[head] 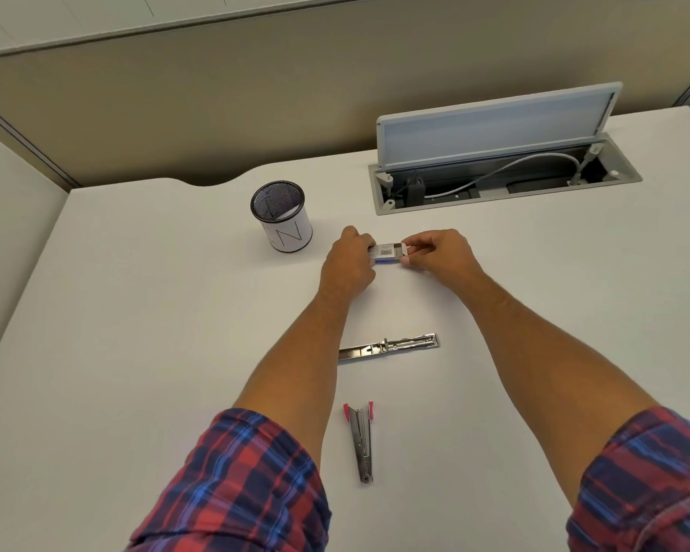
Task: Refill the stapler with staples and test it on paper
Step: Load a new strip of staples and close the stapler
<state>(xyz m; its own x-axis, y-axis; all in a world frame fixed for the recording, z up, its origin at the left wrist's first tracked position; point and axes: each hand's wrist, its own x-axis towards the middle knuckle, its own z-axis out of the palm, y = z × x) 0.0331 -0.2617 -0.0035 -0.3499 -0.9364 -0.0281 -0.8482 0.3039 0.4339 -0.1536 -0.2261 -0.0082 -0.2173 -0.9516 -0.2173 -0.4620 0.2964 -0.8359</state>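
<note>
Head view looks down on my two forearms reaching out over the white counter (136, 312). My left hand (349, 260) and my right hand (435, 251) meet over a small staple box (387, 253): the left fingers are curled round its left end, and the right thumb and forefinger pinch its right end, where a white flap shows. A barcode label faces up on the box. I cannot tell whether the box touches the counter.

Toward six o'clock from the box, between my forearms, lies the metal staple tray (389, 347), stretched from nine to three o'clock. Farther toward six lies the stapler body (361, 440), its red tips pointing to twelve.

At ten o'clock from my hands stands a black mesh pen cup (281, 217) with a white paper wrap. At two o'clock an open cable hatch (502, 169) is set into the counter, its lid raised and a grey cable inside. My plaid sleeves (236, 484) are rolled up.
</note>
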